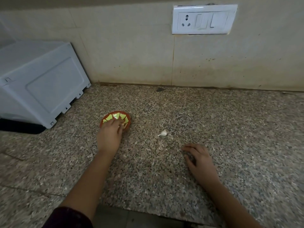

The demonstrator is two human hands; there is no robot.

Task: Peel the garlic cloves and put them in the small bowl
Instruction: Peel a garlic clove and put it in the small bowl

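The left hand [109,137] dips bunched fingertips into the small round red bowl with yellow-green petals [118,115], its hold impossible to tell, while a white garlic clove [163,133] lies on the speckled granite counter [148,181] at the bowl's four o'clock and the right hand [199,160] rests flat and empty at the clove's five o'clock.

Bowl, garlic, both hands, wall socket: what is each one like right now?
small bowl: upright on the counter, with fingers reaching into it.
garlic clove: lying loose on the counter, touched by neither hand; looks unpeeled.
left hand: fingers down in the bowl; whether it holds anything is hidden.
right hand: resting on the counter, holding nothing.
wall socket: nothing plugged in.
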